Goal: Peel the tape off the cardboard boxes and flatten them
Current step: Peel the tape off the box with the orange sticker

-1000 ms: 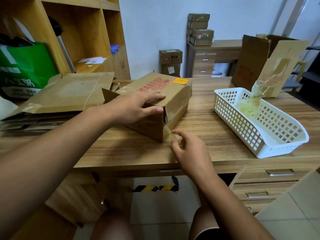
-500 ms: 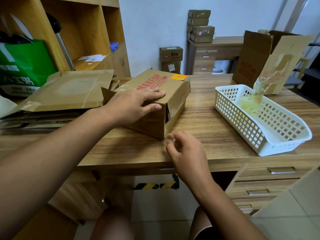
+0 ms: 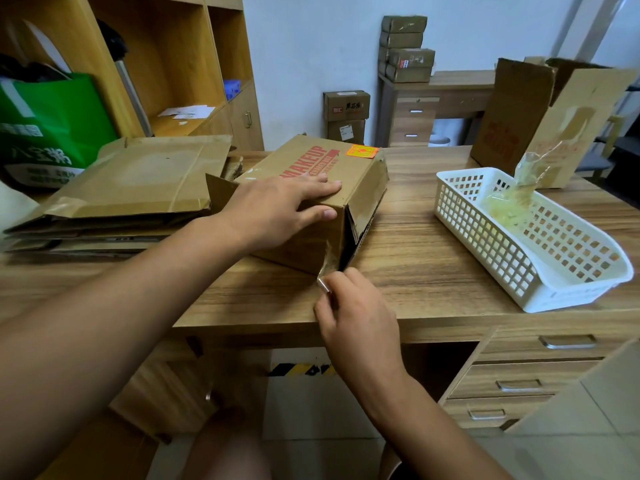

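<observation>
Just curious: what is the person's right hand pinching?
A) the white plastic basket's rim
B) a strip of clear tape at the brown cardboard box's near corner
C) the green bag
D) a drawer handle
B: the right hand pinches the strip of clear tape, partly peeled off the brown cardboard box.

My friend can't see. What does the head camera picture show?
A person's right hand pinches clear tape partly peeled from the near corner of a cardboard box on a wooden desk, while the left hand presses on its top. Flattened boxes lie to the left; a white basket holding wadded tape sits to the right.
</observation>
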A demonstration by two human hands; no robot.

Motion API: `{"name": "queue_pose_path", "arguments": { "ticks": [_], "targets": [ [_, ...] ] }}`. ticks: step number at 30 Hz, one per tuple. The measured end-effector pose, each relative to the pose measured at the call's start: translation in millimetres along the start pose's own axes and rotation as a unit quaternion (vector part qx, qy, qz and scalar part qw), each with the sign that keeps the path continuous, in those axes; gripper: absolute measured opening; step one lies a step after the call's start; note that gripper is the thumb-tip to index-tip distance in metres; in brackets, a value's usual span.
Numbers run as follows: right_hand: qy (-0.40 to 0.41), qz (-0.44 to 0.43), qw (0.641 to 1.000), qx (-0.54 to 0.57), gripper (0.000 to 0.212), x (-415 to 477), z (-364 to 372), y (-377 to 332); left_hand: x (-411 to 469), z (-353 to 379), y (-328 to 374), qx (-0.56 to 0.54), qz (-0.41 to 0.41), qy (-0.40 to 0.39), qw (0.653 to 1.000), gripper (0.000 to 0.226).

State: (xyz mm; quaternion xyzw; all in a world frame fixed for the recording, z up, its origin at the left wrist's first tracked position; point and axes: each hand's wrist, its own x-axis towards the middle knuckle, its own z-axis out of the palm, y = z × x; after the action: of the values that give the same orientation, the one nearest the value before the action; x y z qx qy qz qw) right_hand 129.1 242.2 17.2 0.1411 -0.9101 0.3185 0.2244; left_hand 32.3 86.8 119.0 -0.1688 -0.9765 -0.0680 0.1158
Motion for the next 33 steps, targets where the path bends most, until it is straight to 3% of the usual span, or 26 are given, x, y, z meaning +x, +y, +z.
{"name": "queue_pose_path", "arguments": {
  "ticks": [13, 23, 29, 33],
  "targets": [
    [0.001, -0.017, 1.0, -0.02, 0.011, -5, 7, 1, 3, 2, 9, 0.019, -0.007, 0.028, 0.999, 0.053],
    [0.037, 0.071, 0.991, 0.109, 0.02, 11, -12, 28, 5, -1, 15, 0.058, -0.001, 0.047, 0.997, 0.055],
    [0.074, 0.073, 0.964, 0.246, 0.034, 16, -22, 42, 2, -16, -8, -0.038, 0.041, -0.039, 0.998, 0.046],
    [0.057, 0.073, 0.946, 0.311, 0.034, 14, -22, 41, 4, -8, -12, -0.094, 0.053, -0.041, 0.993, 0.046]
  ]
}}
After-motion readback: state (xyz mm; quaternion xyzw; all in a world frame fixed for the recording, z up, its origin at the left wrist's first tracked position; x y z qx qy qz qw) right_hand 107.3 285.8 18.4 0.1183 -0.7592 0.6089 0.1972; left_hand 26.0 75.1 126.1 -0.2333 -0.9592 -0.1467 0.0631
